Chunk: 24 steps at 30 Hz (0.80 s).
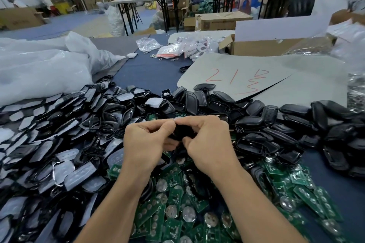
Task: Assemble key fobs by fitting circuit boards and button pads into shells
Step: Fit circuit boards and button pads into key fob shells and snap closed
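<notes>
1. The bench (150, 69), under dark cloth, was buried in parts. A grey sheet (256, 61) with red scrawl and white plastic bags (39, 69) lay at the back.
2. The left heap (59, 124) was black frames with pale button pads and ran from the left edge to the middle. The right heap (276, 124) was plain black shell halves.
3. Green circuit boards (177, 213) with round cells were piled nearest the person, under the forearms.
4. The hands met above the spot where the heaps joined. The left hand (146, 144) and right hand (207, 144) each had fingers curled in, pinching one piece between them, with fingertips touching on top.
5. That piece was a small black shell (182, 132), held in the air between the hands and mostly hidden. I couldn't tell if a board or pad was already inside.
6. It was probably the press-fit step. To do it well:
   - Keep the shell square.
   - Press evenly round the rim, not at one corner.
   - Seat the pad flat so no edge gets nipped.
   - Work over the pile so a slip lands soft.
</notes>
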Motion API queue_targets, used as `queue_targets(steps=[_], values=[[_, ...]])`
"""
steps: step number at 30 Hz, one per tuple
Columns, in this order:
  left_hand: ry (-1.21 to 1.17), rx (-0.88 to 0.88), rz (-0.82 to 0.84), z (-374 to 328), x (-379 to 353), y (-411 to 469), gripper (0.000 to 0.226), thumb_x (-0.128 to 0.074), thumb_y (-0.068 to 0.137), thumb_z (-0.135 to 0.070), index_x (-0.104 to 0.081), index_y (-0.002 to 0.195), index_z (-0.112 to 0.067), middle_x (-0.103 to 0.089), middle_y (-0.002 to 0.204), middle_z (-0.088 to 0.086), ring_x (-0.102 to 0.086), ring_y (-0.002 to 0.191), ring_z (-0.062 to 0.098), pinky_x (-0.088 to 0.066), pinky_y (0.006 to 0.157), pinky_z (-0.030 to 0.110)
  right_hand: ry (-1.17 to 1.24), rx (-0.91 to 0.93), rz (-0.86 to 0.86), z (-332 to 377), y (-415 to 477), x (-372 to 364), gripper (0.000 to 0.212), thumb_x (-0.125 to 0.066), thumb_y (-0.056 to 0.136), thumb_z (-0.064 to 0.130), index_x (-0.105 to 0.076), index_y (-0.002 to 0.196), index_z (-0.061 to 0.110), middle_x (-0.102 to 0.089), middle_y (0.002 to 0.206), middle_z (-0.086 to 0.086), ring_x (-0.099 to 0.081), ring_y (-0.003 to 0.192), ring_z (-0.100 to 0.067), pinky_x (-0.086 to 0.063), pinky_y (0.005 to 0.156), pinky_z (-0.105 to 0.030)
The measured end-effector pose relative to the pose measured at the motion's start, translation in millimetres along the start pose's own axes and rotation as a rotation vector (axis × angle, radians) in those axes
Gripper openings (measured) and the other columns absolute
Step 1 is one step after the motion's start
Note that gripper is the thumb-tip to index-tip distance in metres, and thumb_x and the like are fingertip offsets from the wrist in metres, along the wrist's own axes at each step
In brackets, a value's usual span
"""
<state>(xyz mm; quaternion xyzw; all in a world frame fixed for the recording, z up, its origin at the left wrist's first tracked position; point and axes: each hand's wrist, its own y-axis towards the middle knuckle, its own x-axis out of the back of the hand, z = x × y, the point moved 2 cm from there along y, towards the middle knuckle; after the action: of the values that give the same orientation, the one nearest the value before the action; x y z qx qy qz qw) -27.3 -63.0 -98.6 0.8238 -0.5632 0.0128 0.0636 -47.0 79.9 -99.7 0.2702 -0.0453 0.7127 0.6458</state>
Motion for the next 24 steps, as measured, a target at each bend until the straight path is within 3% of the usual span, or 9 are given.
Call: queue_targets(steps=[2, 6, 11, 13, 16, 19, 24], values=[[-0.022, 0.007, -0.024, -0.2, 0.5, 0.2, 0.032, -0.076, 0.093, -0.009, -0.084, 0.072, -0.032, -0.077, 0.069, 0.009, -0.074, 0.055, 0.026, -0.059, 0.051, 0.025, -0.010, 0.018, 0.013, 1.8, -0.7, 0.6, 0.081, -0.067, 0.072, 0.002, -0.059, 0.091, 0.081, -0.057, 0.075, 0.053, -0.065, 0.095, 0.017, -0.047, 0.076, 0.001], [-0.067, 0.041, -0.005, 0.5, 0.8, 0.5, 0.021, -0.080, 0.088, -0.005, -0.084, 0.083, -0.025, -0.079, 0.074, 0.010, -0.073, 0.055, 0.024, -0.058, 0.052, 0.024, -0.015, 0.065, 0.001, 3.4, -2.3, 3.0, 0.075, -0.070, 0.071, 0.009, -0.052, 0.109, 0.072, -0.056, 0.074, 0.054, -0.064, 0.092, 0.018, -0.048, 0.075, 0.001], [-0.077, 0.041, 0.073, -2.0, 2.8, -0.1, 0.038, -0.081, 0.079, 0.010, -0.081, 0.104, -0.019, -0.080, 0.078, 0.009, -0.074, 0.061, 0.020, -0.059, 0.058, 0.022, -0.027, 0.038, -0.026, 1.1, -1.8, 4.0, 0.070, -0.075, 0.073, 0.013, -0.054, 0.110, 0.069, -0.054, 0.073, 0.056, -0.060, 0.084, 0.026, -0.045, 0.071, 0.003], [-0.114, 0.033, 0.041, -2.4, 3.3, -0.3, 0.037, -0.080, 0.079, 0.011, -0.082, 0.102, -0.019, -0.078, 0.074, 0.008, -0.073, 0.057, 0.018, -0.059, 0.057, 0.022, -0.037, 0.063, -0.054, 1.8, -1.9, 2.6, 0.063, -0.075, 0.074, 0.011, -0.065, 0.116, 0.058, -0.063, 0.091, 0.049, -0.060, 0.085, 0.025, -0.047, 0.073, 0.001], [-0.140, 0.023, 0.016, -3.0, 2.1, -0.7, 0.035, -0.079, 0.082, 0.009, -0.082, 0.099, -0.021, -0.077, 0.072, 0.006, -0.071, 0.055, 0.015, -0.059, 0.057, 0.022, -0.053, 0.082, -0.077, 2.7, -3.4, 0.4, 0.051, -0.074, 0.077, 0.010, -0.076, 0.119, 0.038, -0.077, 0.111, 0.018, -0.068, 0.099, 0.008, -0.056, 0.088, -0.016], [-0.121, 0.019, -0.003, -5.5, 1.1, -0.9, 0.025, -0.078, 0.088, -0.001, -0.085, 0.087, -0.025, -0.079, 0.075, 0.008, -0.070, 0.054, 0.017, -0.059, 0.055, 0.024, -0.069, 0.124, -0.075, 5.3, -4.6, 2.0, 0.053, -0.072, 0.076, 0.005, -0.077, 0.120, 0.035, -0.077, 0.113, 0.015, -0.069, 0.106, 0.001, -0.055, 0.097, -0.024], [-0.120, 0.027, -0.069, -5.1, 2.7, 1.1, 0.026, -0.076, 0.092, -0.005, -0.085, 0.076, -0.024, -0.078, 0.072, 0.011, -0.068, 0.048, 0.022, -0.058, 0.049, 0.027, -0.062, 0.147, -0.047, 7.1, -5.1, -1.0, 0.058, -0.069, 0.076, 0.000, -0.076, 0.120, 0.038, -0.076, 0.111, 0.023, -0.066, 0.108, 0.007, -0.053, 0.096, -0.018]])
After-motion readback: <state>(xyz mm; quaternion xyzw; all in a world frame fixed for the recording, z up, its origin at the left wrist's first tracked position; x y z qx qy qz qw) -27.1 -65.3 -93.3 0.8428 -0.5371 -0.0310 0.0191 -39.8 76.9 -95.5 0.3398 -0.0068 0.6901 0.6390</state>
